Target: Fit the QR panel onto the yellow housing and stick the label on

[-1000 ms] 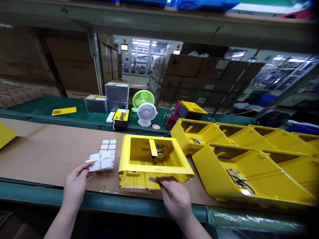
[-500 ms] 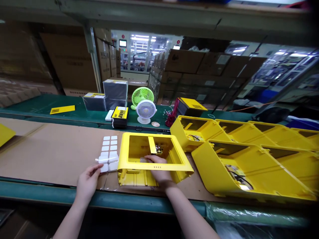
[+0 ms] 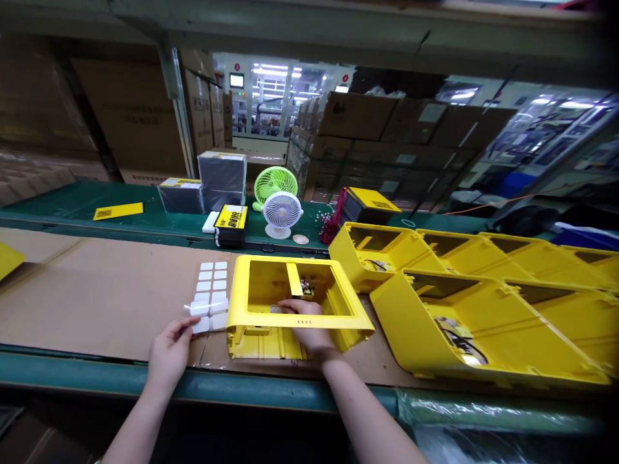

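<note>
Apparently you're midway: your left hand (image 3: pixel 169 354) pinches the sheet (image 3: pixel 209 299) beside the yellow shell (image 3: pixel 280 322), your right hand (image 3: pixel 307 309), fingers curled, reaches inside near a pale piece (image 3: pixel 275 309), hold unclear, and labels (image 3: pixel 220 275) are left.

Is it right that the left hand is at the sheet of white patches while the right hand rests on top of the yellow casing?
Not quite: the head view shows the right hand inside the yellow casing. The left hand is indeed at the sheet of white patches.
</note>
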The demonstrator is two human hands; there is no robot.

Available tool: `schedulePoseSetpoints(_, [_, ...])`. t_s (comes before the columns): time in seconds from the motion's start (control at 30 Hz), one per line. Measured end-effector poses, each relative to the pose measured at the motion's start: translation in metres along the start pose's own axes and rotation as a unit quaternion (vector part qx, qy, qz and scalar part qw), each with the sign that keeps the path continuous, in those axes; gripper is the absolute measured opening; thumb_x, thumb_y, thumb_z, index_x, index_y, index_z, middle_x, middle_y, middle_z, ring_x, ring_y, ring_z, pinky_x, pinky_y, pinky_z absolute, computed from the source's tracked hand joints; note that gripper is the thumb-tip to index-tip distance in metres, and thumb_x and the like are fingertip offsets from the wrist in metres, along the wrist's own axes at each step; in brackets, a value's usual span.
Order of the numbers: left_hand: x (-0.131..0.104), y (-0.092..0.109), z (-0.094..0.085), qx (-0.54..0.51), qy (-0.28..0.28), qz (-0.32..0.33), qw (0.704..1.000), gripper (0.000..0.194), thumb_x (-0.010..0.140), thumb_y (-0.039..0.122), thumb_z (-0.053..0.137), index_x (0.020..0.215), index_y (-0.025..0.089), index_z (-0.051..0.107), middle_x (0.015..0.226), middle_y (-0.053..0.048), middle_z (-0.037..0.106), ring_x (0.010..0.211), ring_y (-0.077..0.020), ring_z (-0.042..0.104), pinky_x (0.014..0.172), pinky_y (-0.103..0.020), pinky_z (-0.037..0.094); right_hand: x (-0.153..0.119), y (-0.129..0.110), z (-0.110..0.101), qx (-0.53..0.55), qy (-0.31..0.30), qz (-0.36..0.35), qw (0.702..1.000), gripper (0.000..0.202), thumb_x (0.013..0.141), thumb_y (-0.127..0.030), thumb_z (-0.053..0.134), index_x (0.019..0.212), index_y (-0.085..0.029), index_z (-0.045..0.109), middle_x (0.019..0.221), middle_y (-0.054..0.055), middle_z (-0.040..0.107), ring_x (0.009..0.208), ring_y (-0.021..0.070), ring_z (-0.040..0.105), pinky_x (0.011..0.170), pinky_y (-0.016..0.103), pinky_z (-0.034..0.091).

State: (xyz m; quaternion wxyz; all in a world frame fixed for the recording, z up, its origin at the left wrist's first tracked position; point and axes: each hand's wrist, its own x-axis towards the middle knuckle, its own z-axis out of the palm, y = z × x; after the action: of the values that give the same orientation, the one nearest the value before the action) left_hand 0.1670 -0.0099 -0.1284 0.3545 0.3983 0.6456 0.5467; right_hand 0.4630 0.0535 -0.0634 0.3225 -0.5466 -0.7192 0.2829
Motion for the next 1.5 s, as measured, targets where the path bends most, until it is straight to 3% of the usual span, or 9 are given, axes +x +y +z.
schedulePoseSetpoints(0.27, [0.002, -0.007, -0.001, 0.000, 0.003, -0.004, 1.000, 0.039, 0.069, 0.041, 0.059, 0.097, 0.015, 0.065, 0.101, -0.009, 0.067, 0.097, -0.0236, 0.060, 0.094, -0.041, 0.040, 0.000, 0.000, -0.001, 0.002, -0.009, -0.001, 1.000, 0.030, 0.082, -0.036, 0.046, 0.097, -0.020, 0.067, 0.100, 0.004, 0.067, 0.093, 0.0206, 0.061, 0.087, 0.034, 0.045])
schedulePoseSetpoints(0.87, [0.000, 0.000, 0.001, 0.001, 0.000, -0.009, 1.000, 0.037, 0.069, 0.040, 0.058, 0.096, 0.015, 0.065, 0.099, -0.009, 0.067, 0.096, -0.0239, 0.059, 0.094, -0.041, 0.040, 0.004, -0.006, -0.004, -0.017, -0.054, 0.006, 0.998, 0.028, 0.080, -0.035, 0.048, 0.093, -0.021, 0.069, 0.094, 0.004, 0.069, 0.087, 0.0208, 0.062, 0.078, 0.030, 0.047])
schedulePoseSetpoints(1.1, [-0.003, 0.005, 0.001, 0.003, 0.001, -0.002, 1.000, 0.036, 0.069, 0.040, 0.058, 0.095, 0.015, 0.065, 0.100, -0.009, 0.066, 0.097, -0.0238, 0.059, 0.095, -0.041, 0.039, 0.004, -0.017, -0.008, -0.037, -0.080, 0.003, 0.996, 0.020, 0.078, -0.034, 0.053, 0.084, -0.026, 0.070, 0.092, 0.001, 0.069, 0.090, 0.0208, 0.061, 0.084, 0.029, 0.045])
schedulePoseSetpoints(1.2, [-0.005, 0.010, 0.002, 0.013, 0.011, 0.007, 1.000, 0.035, 0.068, 0.039, 0.058, 0.093, 0.015, 0.065, 0.098, -0.009, 0.066, 0.096, -0.0246, 0.059, 0.093, -0.042, 0.040, 0.002, -0.017, -0.008, -0.037, -0.084, -0.003, 0.996, 0.024, 0.081, -0.034, 0.049, 0.093, -0.028, 0.069, 0.104, -0.001, 0.066, 0.099, 0.0204, 0.059, 0.091, 0.029, 0.041])
schedulePoseSetpoints(1.37, [-0.007, 0.011, 0.001, -0.012, 0.023, 0.001, 1.000, 0.034, 0.065, 0.037, 0.061, 0.091, 0.015, 0.066, 0.095, -0.008, 0.068, 0.095, -0.0250, 0.059, 0.092, -0.042, 0.041, -0.008, -0.007, -0.003, -0.053, -0.037, -0.056, 0.996, 0.040, 0.084, -0.028, 0.043, 0.123, -0.029, 0.050, 0.132, -0.002, 0.045, 0.118, 0.0204, 0.045, 0.104, 0.037, 0.030])
schedulePoseSetpoints(1.43, [-0.008, 0.011, -0.002, -0.067, 0.045, -0.015, 0.997, 0.034, 0.063, 0.034, 0.065, 0.091, 0.016, 0.066, 0.093, -0.006, 0.068, 0.092, -0.0228, 0.060, 0.092, -0.041, 0.042, -0.019, -0.002, -0.002, -0.075, 0.008, -0.085, 0.994, 0.043, 0.082, -0.023, 0.043, 0.125, -0.025, 0.049, 0.130, 0.002, 0.048, 0.117, 0.0204, 0.046, 0.103, 0.037, 0.033])
schedulePoseSetpoints(1.5, [-0.010, 0.017, -0.005, -0.141, 0.085, -0.026, 0.986, 0.032, 0.060, 0.031, 0.069, 0.089, 0.016, 0.065, 0.089, -0.003, 0.067, 0.084, -0.0188, 0.061, 0.090, -0.040, 0.044, -0.033, 0.000, -0.002, -0.089, 0.050, -0.082, 0.991, 0.037, 0.081, -0.023, 0.044, 0.115, -0.023, 0.058, 0.115, 0.005, 0.059, 0.107, 0.0214, 0.054, 0.096, 0.036, 0.040])
